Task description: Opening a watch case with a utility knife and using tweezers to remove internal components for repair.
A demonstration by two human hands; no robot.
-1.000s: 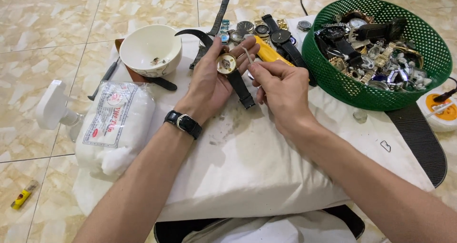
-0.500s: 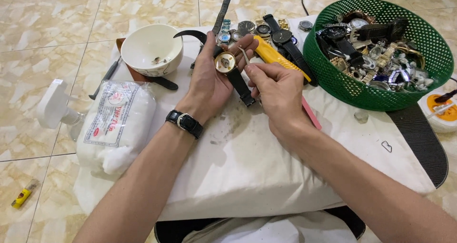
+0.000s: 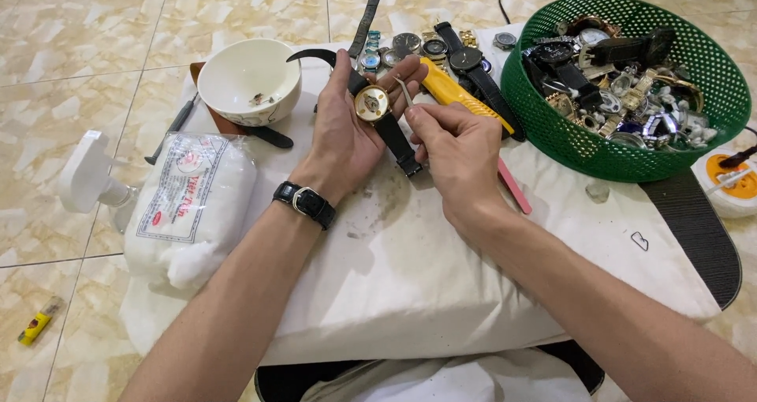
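Note:
My left hand (image 3: pixel 347 130) grips a gold-cased wristwatch (image 3: pixel 371 103) with a black strap, its open back turned up. My right hand (image 3: pixel 457 146) pinches thin metal tweezers (image 3: pixel 405 91), whose tip sits beside the watch case. A black watch is strapped around my left wrist (image 3: pixel 306 202). Both hands hover over a white cloth (image 3: pixel 441 268) that covers a low work surface.
A white bowl (image 3: pixel 248 79) stands far left; a bag of cotton wool (image 3: pixel 189 205) lies near it. A green basket (image 3: pixel 568 134) full of watches sits at right. Loose watches (image 3: pixel 430 47), a yellow-handled tool (image 3: pixel 457 94) and a pink file (image 3: pixel 514 187) lie behind my hands.
My right hand has brought the tweezers closer to the watch case. My left hand keeps the watch almost still.

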